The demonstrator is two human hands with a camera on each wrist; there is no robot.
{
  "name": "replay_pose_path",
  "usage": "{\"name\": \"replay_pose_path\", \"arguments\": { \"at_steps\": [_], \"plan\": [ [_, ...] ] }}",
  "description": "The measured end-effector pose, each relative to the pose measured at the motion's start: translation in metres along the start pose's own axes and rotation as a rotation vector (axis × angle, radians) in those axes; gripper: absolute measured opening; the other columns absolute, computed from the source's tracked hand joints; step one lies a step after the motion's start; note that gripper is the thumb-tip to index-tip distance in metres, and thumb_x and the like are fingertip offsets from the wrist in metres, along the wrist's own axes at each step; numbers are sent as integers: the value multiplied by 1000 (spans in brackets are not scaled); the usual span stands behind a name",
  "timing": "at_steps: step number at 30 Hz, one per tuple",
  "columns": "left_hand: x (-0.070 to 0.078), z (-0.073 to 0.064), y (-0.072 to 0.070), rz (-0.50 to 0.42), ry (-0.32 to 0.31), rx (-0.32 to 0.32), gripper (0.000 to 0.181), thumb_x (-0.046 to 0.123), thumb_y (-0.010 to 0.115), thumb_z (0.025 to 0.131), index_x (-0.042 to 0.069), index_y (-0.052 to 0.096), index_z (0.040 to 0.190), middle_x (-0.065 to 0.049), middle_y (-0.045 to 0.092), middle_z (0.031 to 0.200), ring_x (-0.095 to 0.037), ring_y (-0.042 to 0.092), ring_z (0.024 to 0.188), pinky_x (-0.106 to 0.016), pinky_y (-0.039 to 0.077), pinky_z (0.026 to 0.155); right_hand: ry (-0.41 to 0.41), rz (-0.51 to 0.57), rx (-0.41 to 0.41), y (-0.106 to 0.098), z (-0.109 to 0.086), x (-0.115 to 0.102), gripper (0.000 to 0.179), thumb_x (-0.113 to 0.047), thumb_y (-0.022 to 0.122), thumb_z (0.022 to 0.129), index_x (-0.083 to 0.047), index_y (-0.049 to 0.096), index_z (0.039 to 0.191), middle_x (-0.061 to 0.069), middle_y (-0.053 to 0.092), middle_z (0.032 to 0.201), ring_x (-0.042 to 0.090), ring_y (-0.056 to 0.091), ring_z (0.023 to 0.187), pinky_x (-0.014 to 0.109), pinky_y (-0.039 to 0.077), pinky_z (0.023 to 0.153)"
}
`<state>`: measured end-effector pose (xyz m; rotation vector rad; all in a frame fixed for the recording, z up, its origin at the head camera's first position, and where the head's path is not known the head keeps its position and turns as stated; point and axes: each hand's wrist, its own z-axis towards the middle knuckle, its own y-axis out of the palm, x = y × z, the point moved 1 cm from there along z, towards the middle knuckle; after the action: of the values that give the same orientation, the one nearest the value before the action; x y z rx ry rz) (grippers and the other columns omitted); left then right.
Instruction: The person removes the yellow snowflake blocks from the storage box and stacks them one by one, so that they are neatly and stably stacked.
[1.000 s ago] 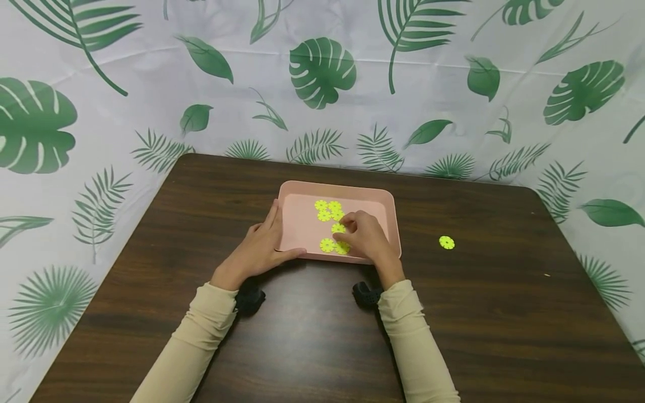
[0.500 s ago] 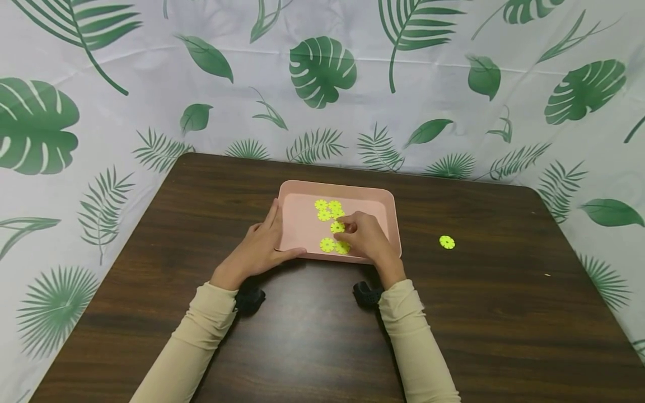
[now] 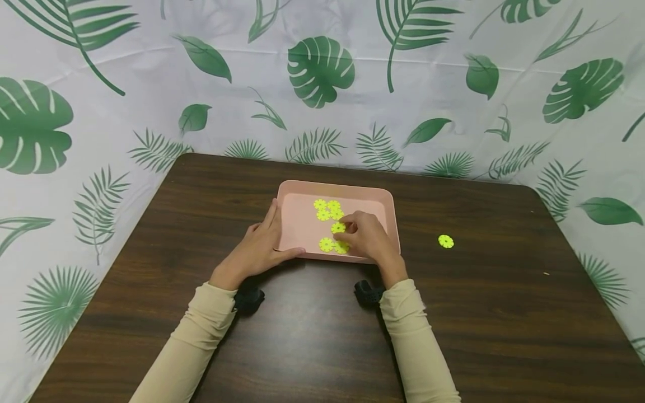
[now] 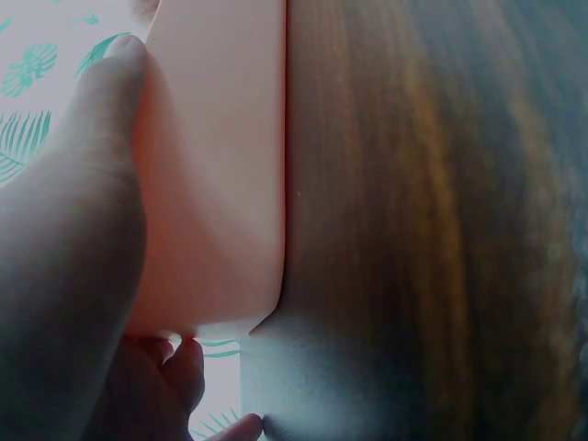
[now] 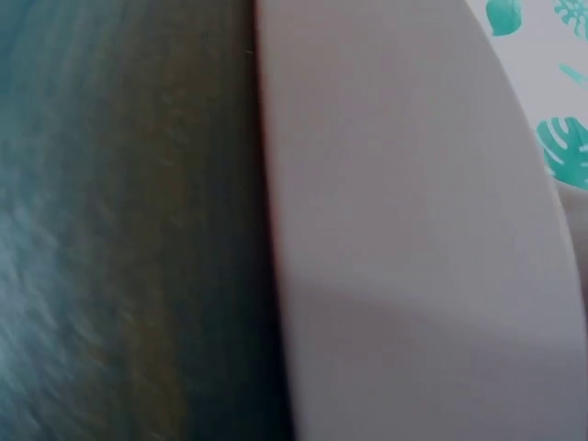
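Note:
In the head view, a shallow pink tray (image 3: 297, 224) lies on the table. My left hand (image 3: 257, 246) spans its near left corner, fingers fairly straight along the left side and thumb along the near rim. The left wrist view shows that thumb (image 4: 101, 129) against the tray's wall (image 4: 216, 184). Over the tray, my right hand (image 3: 370, 235) pinches a yellow notched interlocking disc (image 3: 337, 228) between thumb and index finger. Several like discs (image 3: 327, 210) are grouped toward the back of the tray, and two discs (image 3: 326, 244) lie at its near side, one partly under the right hand.
One more yellow disc (image 3: 445, 241) lies on the dark wooden table (image 3: 504, 291), right of the tray. A tiny pale scrap (image 3: 546, 273) is farther right. A white leaf-patterned cloth (image 3: 322, 129) hangs behind the table.
Hardly anything differs. The pinched disc and right fingertips shift very slightly; the left hand and tray stay in place.

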<state>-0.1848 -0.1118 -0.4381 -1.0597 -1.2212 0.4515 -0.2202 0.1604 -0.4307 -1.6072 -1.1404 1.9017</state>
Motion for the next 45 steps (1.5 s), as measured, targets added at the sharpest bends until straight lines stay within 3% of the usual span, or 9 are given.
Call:
{"name": "replay_pose_path", "arguments": {
  "at_steps": [9,16,30,38,45],
  "plan": [
    [-1,1,1,6,2,10,121,69,62,93,-5,-3,162,-22,-8,171,-44,39,146,-68,27,113,-71,-8,137,-23,-8,2,34,-19,84,89,1,77,115,11,68,93,25,56,79,35,47,71],
    [-1,-1,0,-17,4,3,118,69,60,94,-2,-2,163,-22,-10,171,-43,33,149,-67,25,115,-3,-16,206,-40,-20,10,38,-22,85,89,0,76,118,12,68,95,28,57,85,36,46,69],
    [-2,1,0,-16,-1,-6,119,71,60,93,0,-3,164,-21,-12,171,-40,28,152,-68,23,116,28,-5,326,-75,-44,39,36,-18,81,92,3,75,120,18,67,103,31,62,86,43,51,74],
    [-1,2,-2,-38,0,-10,118,70,61,93,1,-4,164,-19,-14,171,-41,25,153,-68,21,116,78,-68,375,-99,-67,66,39,-22,79,94,5,73,122,22,67,106,34,62,88,46,50,74],
    [-1,1,-2,-43,-8,-14,118,68,63,93,1,-2,164,-20,-13,171,-41,26,153,-68,21,116,120,-123,381,-112,-89,93,40,-22,78,95,7,72,122,24,67,105,35,63,87,40,50,70]
  ]
}}
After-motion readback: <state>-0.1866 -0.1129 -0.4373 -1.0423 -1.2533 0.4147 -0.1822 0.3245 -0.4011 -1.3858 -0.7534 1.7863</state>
